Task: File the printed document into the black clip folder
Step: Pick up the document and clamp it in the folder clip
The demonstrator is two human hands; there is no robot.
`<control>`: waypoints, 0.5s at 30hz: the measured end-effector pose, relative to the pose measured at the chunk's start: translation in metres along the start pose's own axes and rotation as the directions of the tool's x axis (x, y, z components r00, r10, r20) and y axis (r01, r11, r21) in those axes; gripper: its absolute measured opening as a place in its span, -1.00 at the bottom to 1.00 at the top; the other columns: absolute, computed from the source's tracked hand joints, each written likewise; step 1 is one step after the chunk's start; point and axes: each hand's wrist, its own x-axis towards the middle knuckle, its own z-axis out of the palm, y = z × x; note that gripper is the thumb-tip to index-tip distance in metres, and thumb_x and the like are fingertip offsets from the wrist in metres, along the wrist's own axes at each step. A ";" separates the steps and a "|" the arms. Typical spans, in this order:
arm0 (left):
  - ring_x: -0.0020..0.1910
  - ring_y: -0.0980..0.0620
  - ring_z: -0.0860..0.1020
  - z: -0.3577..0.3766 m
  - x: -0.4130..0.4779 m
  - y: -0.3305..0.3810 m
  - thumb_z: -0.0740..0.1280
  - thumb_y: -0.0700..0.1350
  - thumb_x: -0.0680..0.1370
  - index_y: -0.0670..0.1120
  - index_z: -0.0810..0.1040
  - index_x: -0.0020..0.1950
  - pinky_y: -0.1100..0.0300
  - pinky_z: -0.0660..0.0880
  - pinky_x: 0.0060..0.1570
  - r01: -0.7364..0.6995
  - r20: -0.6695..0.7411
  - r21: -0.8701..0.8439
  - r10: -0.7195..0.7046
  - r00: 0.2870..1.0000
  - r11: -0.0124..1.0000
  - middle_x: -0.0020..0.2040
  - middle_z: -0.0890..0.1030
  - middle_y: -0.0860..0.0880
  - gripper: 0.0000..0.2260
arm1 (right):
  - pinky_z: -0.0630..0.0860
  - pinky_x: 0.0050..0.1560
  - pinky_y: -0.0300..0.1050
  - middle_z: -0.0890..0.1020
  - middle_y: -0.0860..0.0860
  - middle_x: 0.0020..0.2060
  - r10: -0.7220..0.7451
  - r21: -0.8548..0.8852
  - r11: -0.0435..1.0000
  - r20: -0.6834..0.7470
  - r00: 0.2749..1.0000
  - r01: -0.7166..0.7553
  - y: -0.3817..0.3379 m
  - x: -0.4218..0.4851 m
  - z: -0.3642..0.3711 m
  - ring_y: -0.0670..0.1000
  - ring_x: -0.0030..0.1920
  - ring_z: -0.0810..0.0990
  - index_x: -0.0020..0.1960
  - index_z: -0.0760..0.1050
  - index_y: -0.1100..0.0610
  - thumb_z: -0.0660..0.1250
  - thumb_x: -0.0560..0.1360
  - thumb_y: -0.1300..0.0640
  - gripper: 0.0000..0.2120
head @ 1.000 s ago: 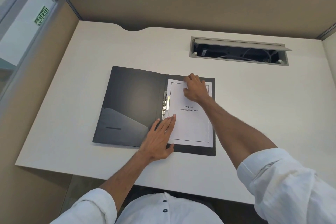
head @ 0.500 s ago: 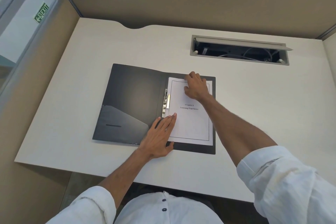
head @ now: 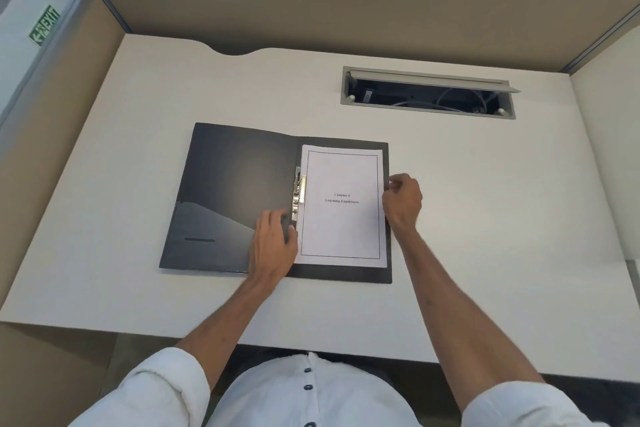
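Note:
The black clip folder [head: 239, 184] lies open on the desk, with a pocket on its left flap. The printed document [head: 343, 225], a white page with a thin border and a centred title, rests on the folder's right half. The metal clip [head: 298, 196] sits along the page's left edge. My left hand [head: 273, 246] lies on the folder near the spine, just below the clip, fingers curled against the page's lower left edge. My right hand [head: 401, 201] is at the page's right edge, fingers pinched on that edge.
The cream desk [head: 485, 218] sits inside a tan cubicle. An open cable tray [head: 427, 94] with wires is set into the desk behind the folder. The desk's front edge runs just before my body.
My right hand left the top of the page and went to its right edge. My left hand shifted left and curled beside the clip. The camera view also tilted.

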 end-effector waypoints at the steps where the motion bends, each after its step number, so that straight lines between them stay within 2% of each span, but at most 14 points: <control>1: 0.11 -0.04 0.54 0.001 0.000 0.003 0.33 -0.07 0.65 -0.03 0.51 0.27 -0.10 0.64 0.06 0.025 0.004 -0.002 -0.025 1.000 1.000 0.14 0.55 0.02 -0.80 | 0.51 0.13 -0.06 0.66 0.11 0.13 0.026 -0.020 0.999 0.011 1.000 -0.025 0.007 -0.005 -0.005 0.11 0.09 0.63 0.22 0.64 0.18 0.21 0.45 0.41 -0.57; 3: 0.09 -0.07 0.56 0.003 -0.002 0.007 0.32 -0.09 0.65 -0.03 0.52 0.20 -0.11 0.63 0.00 0.064 0.008 -0.006 -0.064 0.998 0.998 0.08 0.55 0.01 -0.87 | 0.45 0.10 -0.12 0.69 0.10 0.13 0.041 -0.066 0.997 0.058 0.997 -0.037 0.016 -0.013 -0.011 0.09 0.08 0.63 0.24 0.67 0.17 0.23 0.48 0.41 -0.58; 8: 0.00 -0.12 0.60 0.011 -0.005 0.014 0.30 -0.10 0.65 -0.05 0.54 0.13 -0.12 0.64 -0.03 0.105 0.025 -0.016 -0.104 0.994 0.994 0.04 0.61 -0.02 -0.92 | 0.47 0.10 -0.13 0.73 0.11 0.13 0.045 -0.092 0.995 0.115 0.992 -0.034 0.026 -0.022 -0.014 0.15 0.14 0.68 0.21 0.70 0.17 0.24 0.54 0.34 -0.64; 12: -0.03 -0.14 0.62 0.012 -0.004 0.018 0.30 -0.12 0.65 -0.07 0.56 0.12 -0.09 0.64 -0.04 0.116 0.012 -0.010 -0.116 0.993 0.993 0.02 0.62 -0.04 -0.91 | 0.44 0.07 -0.13 0.71 0.10 0.11 0.053 -0.098 0.994 0.138 0.989 -0.039 0.025 -0.026 -0.015 0.07 0.01 0.59 0.23 0.68 0.21 0.24 0.50 0.37 -0.61; 15: -0.04 -0.13 0.63 0.012 -0.006 0.020 0.29 -0.12 0.65 -0.07 0.57 0.12 -0.08 0.64 -0.04 0.127 0.014 -0.007 -0.127 0.992 0.992 0.00 0.64 -0.05 -0.90 | 0.45 0.01 -0.12 0.71 0.13 0.07 0.049 -0.108 0.994 0.147 0.988 -0.033 0.024 -0.027 -0.013 0.12 -0.01 0.62 0.17 0.68 0.22 0.22 0.48 0.36 -0.64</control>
